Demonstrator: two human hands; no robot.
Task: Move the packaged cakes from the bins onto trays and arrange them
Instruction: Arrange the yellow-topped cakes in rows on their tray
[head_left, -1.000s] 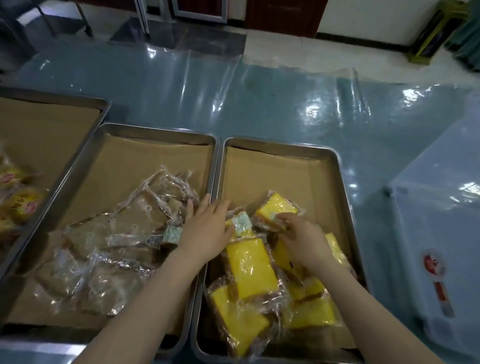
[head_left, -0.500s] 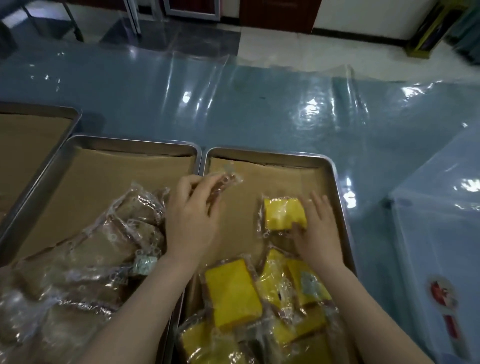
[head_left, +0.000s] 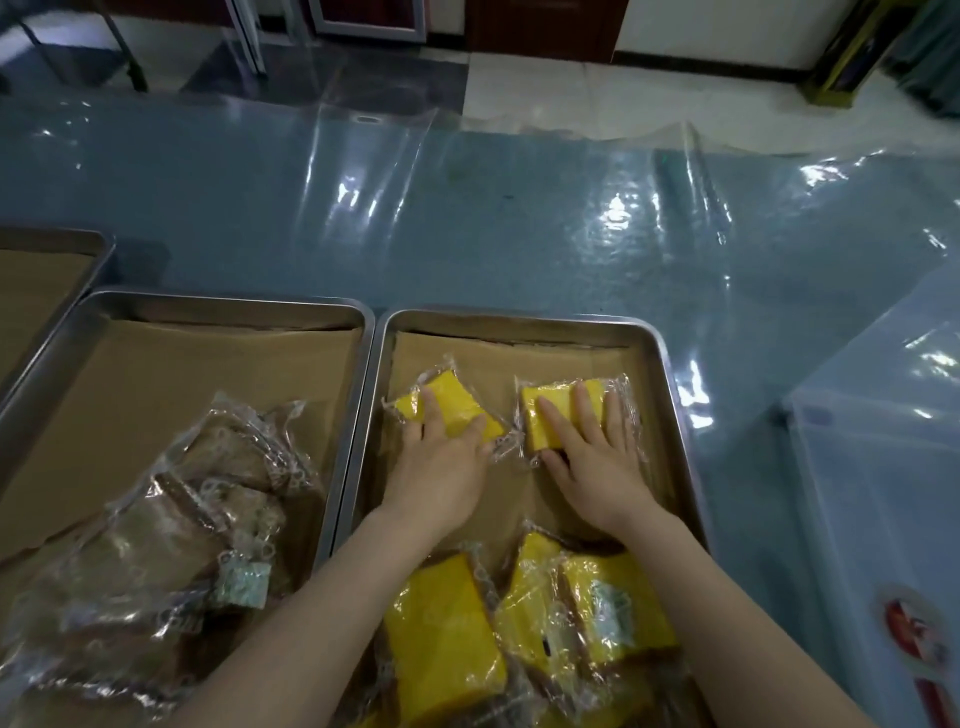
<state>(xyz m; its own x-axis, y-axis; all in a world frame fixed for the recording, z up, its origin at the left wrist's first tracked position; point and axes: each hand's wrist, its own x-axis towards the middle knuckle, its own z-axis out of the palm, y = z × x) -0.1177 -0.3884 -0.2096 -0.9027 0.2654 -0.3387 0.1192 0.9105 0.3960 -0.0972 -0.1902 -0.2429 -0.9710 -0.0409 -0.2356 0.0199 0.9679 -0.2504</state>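
Both hands flat, grip wide, in right tray (head_left: 670, 358) at frame centre: left hand (head_left: 441, 467) pressing one yellow cake pkt (head_left: 457, 402), right hand (head_left: 597, 462) on another (head_left: 545, 415) just beside; more pkts (head_left: 447, 644) piled lower centre.

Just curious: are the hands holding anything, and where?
Nothing is gripped. Each hand, left and right, lies flat atop a yellow cake.
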